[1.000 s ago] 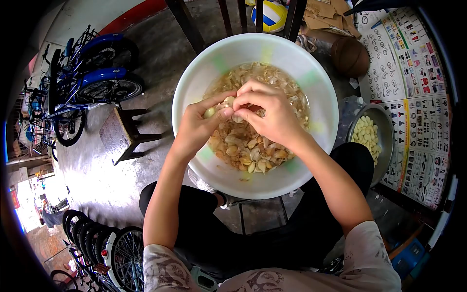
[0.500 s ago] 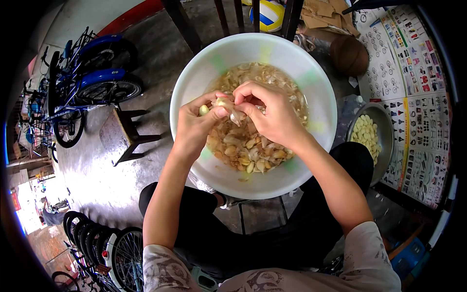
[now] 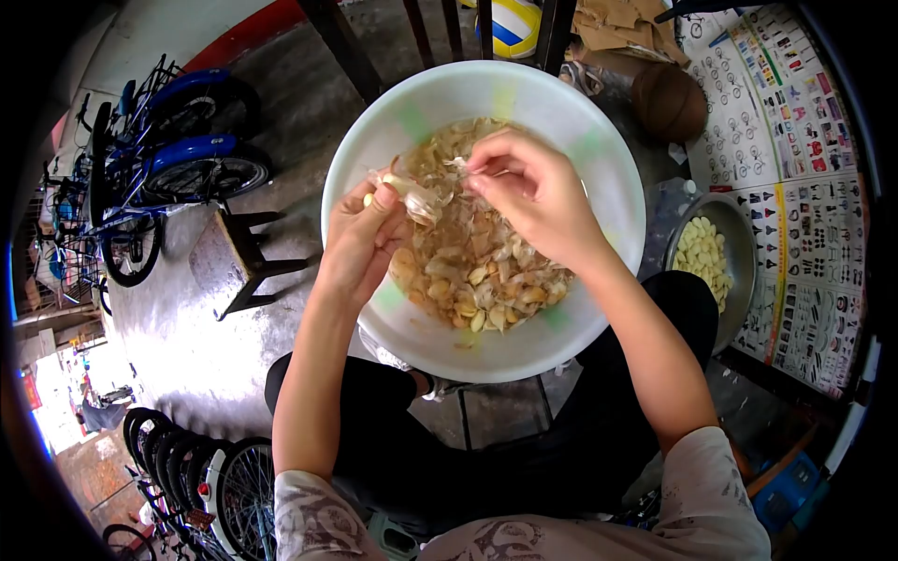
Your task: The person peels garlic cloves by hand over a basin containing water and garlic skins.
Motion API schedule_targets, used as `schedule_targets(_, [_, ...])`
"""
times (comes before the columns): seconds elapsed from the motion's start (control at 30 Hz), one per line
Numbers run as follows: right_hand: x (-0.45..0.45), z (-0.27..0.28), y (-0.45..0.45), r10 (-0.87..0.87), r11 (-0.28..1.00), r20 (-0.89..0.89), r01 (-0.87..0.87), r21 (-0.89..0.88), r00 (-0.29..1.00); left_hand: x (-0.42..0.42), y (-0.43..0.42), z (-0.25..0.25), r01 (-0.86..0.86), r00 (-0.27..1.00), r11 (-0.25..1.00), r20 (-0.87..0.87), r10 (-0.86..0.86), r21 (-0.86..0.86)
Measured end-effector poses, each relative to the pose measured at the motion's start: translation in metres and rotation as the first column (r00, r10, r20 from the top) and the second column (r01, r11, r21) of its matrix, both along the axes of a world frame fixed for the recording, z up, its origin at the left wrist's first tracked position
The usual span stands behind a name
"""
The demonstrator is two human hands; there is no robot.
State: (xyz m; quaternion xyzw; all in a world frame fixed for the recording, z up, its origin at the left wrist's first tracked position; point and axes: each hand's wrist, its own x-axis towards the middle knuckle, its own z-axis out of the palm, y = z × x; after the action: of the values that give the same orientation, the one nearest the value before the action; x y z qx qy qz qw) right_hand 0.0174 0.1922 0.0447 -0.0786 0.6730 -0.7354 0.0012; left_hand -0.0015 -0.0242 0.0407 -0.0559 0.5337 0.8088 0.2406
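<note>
A wide white basin [image 3: 613, 178] holds water with wet garlic cloves and loose skins [image 3: 486, 276]. Over its left side, my left hand [image 3: 357, 238] is closed on a garlic clove [image 3: 418, 198] with papery skin hanging off it. A smaller pale clove shows by that hand's thumb. My right hand [image 3: 538, 196] is above the basin's middle, thumb and fingertips pinched on a thin scrap of garlic skin [image 3: 457, 164]. A gap separates the two hands.
To the right, a metal bowl [image 3: 745, 248] contains peeled cloves [image 3: 702, 257]. A basketball [image 3: 670, 103] and a volleyball [image 3: 510, 30] lie beyond the basin. A wooden stool [image 3: 234, 262] and bicycles [image 3: 201, 168] stand at left. Printed sheets [image 3: 814, 187] cover the right side.
My hands were together at the clove; now they are apart. The right has drawn away up and to the right with a scrap of skin, while the left shifted slightly left.
</note>
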Motion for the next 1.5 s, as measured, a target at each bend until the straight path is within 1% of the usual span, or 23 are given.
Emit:
schedule_targets(0.03, [0.001,-0.001,-0.002,-0.001,1.0,0.001,0.001,-0.001,1.0,0.001,0.003,0.001,-0.021,0.999,1.0,0.032,0.022,-0.021])
schedule_targets(0.1, [0.001,-0.002,-0.008,0.094,0.924,-0.163,-0.025,0.382,0.982,0.003,0.004,-0.005,-0.007,0.999,0.999,0.034,0.008,-0.039])
schedule_targets(0.13, [0.001,-0.007,-0.012,0.071,0.91,-0.326,0.072,0.407,0.943,0.003,0.005,-0.006,0.002,0.999,0.998,0.034,0.001,-0.061])
schedule_targets(0.27, [0.004,-0.011,-0.02,-0.006,0.884,-0.408,0.196,0.425,0.913,0.007,0.008,-0.013,0.003,0.998,1.0,0.06,-0.002,-0.014])
schedule_targets(0.4, [-0.001,-0.018,-0.017,-0.009,0.911,-0.455,0.195,0.364,0.89,0.005,0.008,-0.012,0.031,0.998,0.999,0.064,-0.029,-0.031])
schedule_targets(0.5, [-0.003,-0.01,-0.013,-0.072,0.916,-0.402,0.22,0.335,0.913,0.004,0.008,-0.006,0.032,0.997,0.991,0.068,-0.023,-0.13])
schedule_targets(0.57, [-0.006,-0.005,-0.009,-0.127,0.9,-0.398,0.274,0.338,0.908,0.002,0.002,-0.005,0.184,0.983,0.938,0.05,-0.177,-0.295])
schedule_targets(0.7, [-0.008,-0.007,-0.003,-0.163,0.921,-0.291,0.251,0.298,0.943,0.002,0.002,0.008,0.259,0.966,0.917,0.059,-0.253,-0.302])
schedule_targets(0.77, [-0.006,-0.012,0.003,-0.122,0.885,-0.282,0.233,0.403,0.952,0.001,0.001,0.009,0.287,0.952,0.899,-0.006,-0.307,-0.332])
schedule_targets(0.8, [-0.001,-0.011,0.004,0.023,0.638,-0.164,0.112,0.762,0.986,0.001,0.002,0.01,0.289,0.951,0.898,-0.008,-0.309,-0.332])
schedule_targets(0.83, [0.002,-0.01,0.004,0.105,0.26,0.008,-0.036,0.965,0.994,0.0,0.004,0.011,0.282,0.954,0.906,-0.011,-0.301,-0.316])
schedule_targets(1.0, [0.004,-0.037,-0.005,0.032,0.415,-0.051,0.033,0.909,0.998,0.001,0.007,0.001,0.246,0.958,0.914,-0.064,-0.28,-0.322])
schedule_targets(1.07, [0.007,-0.043,-0.007,0.158,0.491,0.078,-0.147,0.859,0.984,0.001,0.007,-0.003,0.213,0.971,0.924,-0.041,-0.237,-0.318])
schedule_targets(1.1, [0.01,-0.047,-0.006,0.157,0.491,0.075,-0.144,0.859,0.985,0.001,0.006,-0.005,0.212,0.97,0.924,-0.043,-0.238,-0.319])
schedule_targets(1.17, [0.018,-0.053,-0.004,0.276,0.435,-0.181,0.045,0.9,0.944,0.001,0.004,-0.007,0.184,0.975,0.901,-0.046,-0.219,-0.393])
schedule_targets(1.2, [0.014,-0.049,-0.005,0.278,0.434,-0.18,0.044,0.9,0.944,0.001,0.004,-0.006,0.182,0.975,0.902,-0.046,-0.216,-0.392])
schedule_targets(1.27, [0.003,-0.035,-0.007,0.144,0.683,-0.037,-0.072,0.727,0.989,0.001,0.004,-0.003,0.126,0.979,0.815,-0.062,-0.194,-0.566])
schedule_targets(1.3, [0.001,-0.024,-0.01,0.147,0.683,-0.036,-0.075,0.726,0.989,0.001,0.005,-0.005,0.124,0.98,0.815,-0.06,-0.191,-0.566])
schedule_targets(1.33, [-0.001,-0.011,-0.013,0.059,0.949,0.271,-0.138,0.283,0.961,0.002,0.006,-0.01,0.04,0.965,0.814,-0.189,-0.182,-0.58])
schedule_targets(1.37, [-0.001,-0.005,-0.015,0.128,0.976,0.552,-0.005,-0.218,0.824,0.002,0.009,-0.014,-0.045,0.932,0.812,-0.316,-0.175,-0.582])
schedule_targets(1.4, [0.001,-0.012,-0.017,0.183,0.962,0.551,-0.032,-0.272,0.814,0.003,0.011,-0.02,-0.044,0.933,0.812,-0.315,-0.175,-0.582])
schedule_targets(1.47, [0.003,-0.02,-0.02,0.188,0.961,0.556,-0.035,-0.273,0.81,0.005,0.017,-0.028,-0.192,0.767,0.755,-0.576,-0.283,-0.627])
schedule_targets(1.5, [0.004,-0.023,-0.021,0.195,0.96,0.559,-0.04,-0.278,0.806,0.005,0.018,-0.026,-0.191,0.767,0.754,-0.575,-0.284,-0.628])
